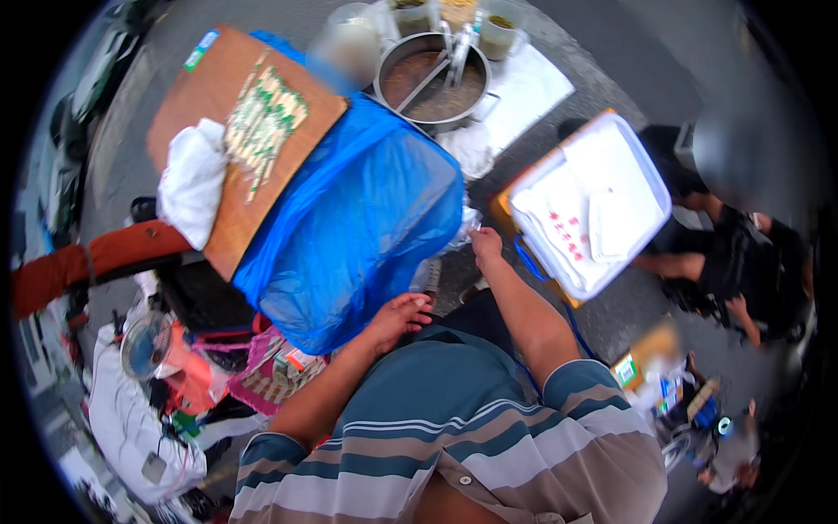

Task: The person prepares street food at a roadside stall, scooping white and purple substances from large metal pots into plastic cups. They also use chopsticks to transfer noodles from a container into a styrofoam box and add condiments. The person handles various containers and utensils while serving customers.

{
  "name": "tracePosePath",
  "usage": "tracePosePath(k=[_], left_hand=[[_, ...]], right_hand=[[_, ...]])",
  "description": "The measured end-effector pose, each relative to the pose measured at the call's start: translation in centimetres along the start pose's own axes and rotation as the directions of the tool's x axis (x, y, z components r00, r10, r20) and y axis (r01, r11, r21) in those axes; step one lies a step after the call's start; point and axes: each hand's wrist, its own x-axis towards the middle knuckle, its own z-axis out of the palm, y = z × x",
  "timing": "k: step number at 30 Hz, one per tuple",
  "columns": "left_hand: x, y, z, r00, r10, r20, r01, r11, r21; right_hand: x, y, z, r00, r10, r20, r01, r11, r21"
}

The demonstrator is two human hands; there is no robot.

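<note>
My left hand (400, 319) hangs just below the lower right edge of a blue plastic sheet (366, 216), its fingers loosely spread with nothing in them. At the sheet's right side, my right hand (486, 245) has its fingers curled beside some clear crumpled plastic (466, 226); whether it pinches that plastic I cannot tell. A brown board (216, 65) lies beyond the sheet and carries many wrapped chopsticks or sticks (268, 118) and a folded white cloth (194, 183). A round metal pot (429, 82) with utensils and dark food or liquid stands ahead.
A white tub (589, 203) with white cloth bearing red writing stands at right. Several clear containers (499, 33) are behind the pot. Bags and a pink-edged basket (278, 370) lie at lower left. People (740, 262) are at the right; parked vehicles (108, 69) stand far left.
</note>
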Motion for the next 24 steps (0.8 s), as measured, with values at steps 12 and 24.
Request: tracePosePath(k=[12,24], left_hand=[[11.0,5.1,6.9,0.74,0.489,0.462,-0.633,0.275,0.724],[13.3,4.0,18.6,0.665,-0.209,0.717,-0.077,0.936,0.344]], right_hand=[[-21.3,-3.4,-20.7,0.874,-0.485,-0.008,0.472,0.854,-0.221],[-29.0,-6.0,-29.6,0.846,-0.528,-0.07,0.53,0.848,0.018]])
